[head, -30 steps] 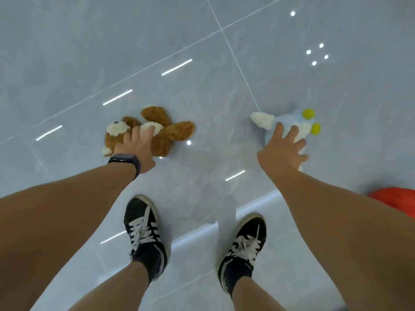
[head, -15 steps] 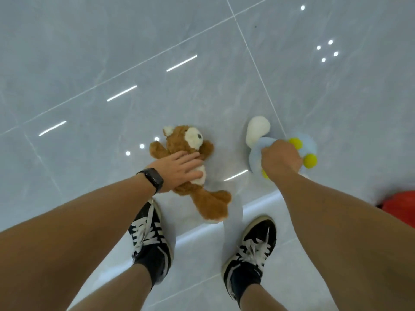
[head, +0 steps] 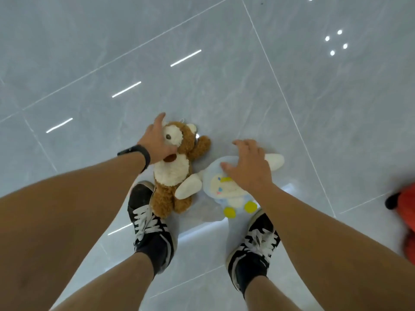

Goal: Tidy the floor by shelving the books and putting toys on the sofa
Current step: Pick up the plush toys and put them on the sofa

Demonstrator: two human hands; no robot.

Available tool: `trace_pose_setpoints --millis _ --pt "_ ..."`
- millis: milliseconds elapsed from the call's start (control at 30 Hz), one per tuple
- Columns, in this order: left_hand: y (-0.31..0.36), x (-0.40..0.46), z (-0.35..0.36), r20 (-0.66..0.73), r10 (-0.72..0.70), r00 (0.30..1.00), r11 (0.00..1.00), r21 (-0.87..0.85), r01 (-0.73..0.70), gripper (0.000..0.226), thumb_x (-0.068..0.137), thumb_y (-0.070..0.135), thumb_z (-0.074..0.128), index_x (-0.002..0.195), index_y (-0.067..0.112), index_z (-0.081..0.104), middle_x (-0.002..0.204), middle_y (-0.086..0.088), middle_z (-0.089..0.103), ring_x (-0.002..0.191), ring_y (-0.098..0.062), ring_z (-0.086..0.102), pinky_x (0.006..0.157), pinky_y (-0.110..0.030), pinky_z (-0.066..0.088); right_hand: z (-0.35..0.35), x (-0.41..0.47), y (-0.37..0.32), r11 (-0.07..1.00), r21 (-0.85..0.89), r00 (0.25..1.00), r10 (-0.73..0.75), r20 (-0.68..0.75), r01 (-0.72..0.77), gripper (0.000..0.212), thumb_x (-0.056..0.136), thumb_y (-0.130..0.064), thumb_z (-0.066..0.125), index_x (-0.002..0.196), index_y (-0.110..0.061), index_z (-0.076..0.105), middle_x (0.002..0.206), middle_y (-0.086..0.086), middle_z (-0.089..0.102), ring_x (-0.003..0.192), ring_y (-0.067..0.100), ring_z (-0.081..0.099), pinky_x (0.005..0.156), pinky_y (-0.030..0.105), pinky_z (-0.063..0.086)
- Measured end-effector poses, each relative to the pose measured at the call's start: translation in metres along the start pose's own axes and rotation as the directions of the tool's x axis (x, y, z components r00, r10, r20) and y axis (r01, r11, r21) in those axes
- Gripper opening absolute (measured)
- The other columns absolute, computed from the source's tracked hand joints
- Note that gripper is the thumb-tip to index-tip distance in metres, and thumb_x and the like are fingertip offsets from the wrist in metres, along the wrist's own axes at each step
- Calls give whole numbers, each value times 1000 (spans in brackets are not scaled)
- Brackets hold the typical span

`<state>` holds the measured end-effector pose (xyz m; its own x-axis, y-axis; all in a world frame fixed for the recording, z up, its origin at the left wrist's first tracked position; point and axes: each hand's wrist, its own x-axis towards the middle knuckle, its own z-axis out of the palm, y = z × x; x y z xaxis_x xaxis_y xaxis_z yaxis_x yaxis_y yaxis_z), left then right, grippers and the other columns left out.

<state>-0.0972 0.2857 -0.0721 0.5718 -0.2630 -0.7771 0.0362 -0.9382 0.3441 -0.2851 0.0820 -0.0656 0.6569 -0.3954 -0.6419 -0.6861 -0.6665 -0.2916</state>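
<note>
Two soft toys hang in our hands above a glossy grey tiled floor [head: 224, 63], seen from above. Our left hand [head: 157, 142], with a dark band [head: 137, 152] on its wrist, grips the brown teddy bear [head: 174, 169] by the side of its head; the thumb presses near the bear's mouth and the other fingers [head: 160, 118] curl round behind the head. The bear faces up toward us, its legs dangling over the toe of our left black sneaker [head: 149, 223]. Just right of the bear, our right hand [head: 247, 167] holds the pale blue and white plush [head: 226, 191] by the top of its head, fingers bent over it. One white arm of this plush touches the bear's side, and its yellow feet hang just above our right black sneaker [head: 253, 250]. Far right of the bear, at the frame edge, we see a blurred orange-red object [head: 404, 212] that we cannot identify.
</note>
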Motion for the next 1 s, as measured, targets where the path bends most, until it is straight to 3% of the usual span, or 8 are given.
trace_pose_setpoints --millis 67,133,300,433,567,700,833,1000 --pt "7 7 1 119 -4 993 989 150 -14 94 78 36 82 153 31 25 143 -9 46 121 -33 53 96 -43 51 6 8 -2 991 -116 946 -25 323 66 98 79 -67 68 157 -37 16 156 0 27 138 35 33 104 55 41" --pt "16 1 5 118 25 993 960 275 -57 81 77 41 81 143 29 37 128 -7 52 106 -31 57 86 -44 54 9 7 1 991 -134 882 58 467 6 104 78 -64 71 159 -34 14 156 4 34 139 35 40 105 51 42" --pt "33 -73 -3 152 218 964 859 439 -263 58 81 41 72 130 34 43 108 7 42 95 -23 54 71 -35 43 -13 -58 -13 984 -165 943 114 314 -65 28 100 -20 47 121 -11 63 123 13 62 114 33 62 91 35 48" --pt "61 -139 -32 137 297 945 795 513 -324 52 79 37 72 125 29 50 132 3 38 118 -25 46 74 -38 48 -59 -123 -11 988 -125 888 140 438 -94 32 104 -20 44 132 -13 57 129 13 60 116 31 59 95 37 49" --pt "72 -171 -39 207 302 931 779 510 -366 70 75 39 78 136 28 45 160 1 16 143 -29 27 95 -51 50 -66 -150 11 948 33 886 283 368 -317 57 97 -37 58 147 -18 40 138 12 47 121 34 54 97 42 49" --pt "71 -154 -11 267 265 926 762 531 -371 63 70 35 79 122 22 44 128 2 44 109 -25 50 77 -40 50 -28 -125 34 891 117 862 382 333 -440 92 85 -55 70 155 -19 23 142 14 35 130 39 42 103 47 43" --pt "42 -132 33 219 196 956 842 461 -278 72 57 37 86 111 25 39 108 6 39 90 -21 48 68 -37 45 46 -93 58 833 225 819 381 429 -505 121 73 -62 80 159 -23 4 145 14 37 131 39 45 101 51 46" --pt "18 -166 52 283 190 940 863 409 -297 64 63 34 84 104 27 35 109 5 42 94 -23 52 74 -37 46 74 -122 54 694 428 811 434 392 -579 87 70 -53 83 136 -13 44 125 9 60 111 30 61 90 45 55"
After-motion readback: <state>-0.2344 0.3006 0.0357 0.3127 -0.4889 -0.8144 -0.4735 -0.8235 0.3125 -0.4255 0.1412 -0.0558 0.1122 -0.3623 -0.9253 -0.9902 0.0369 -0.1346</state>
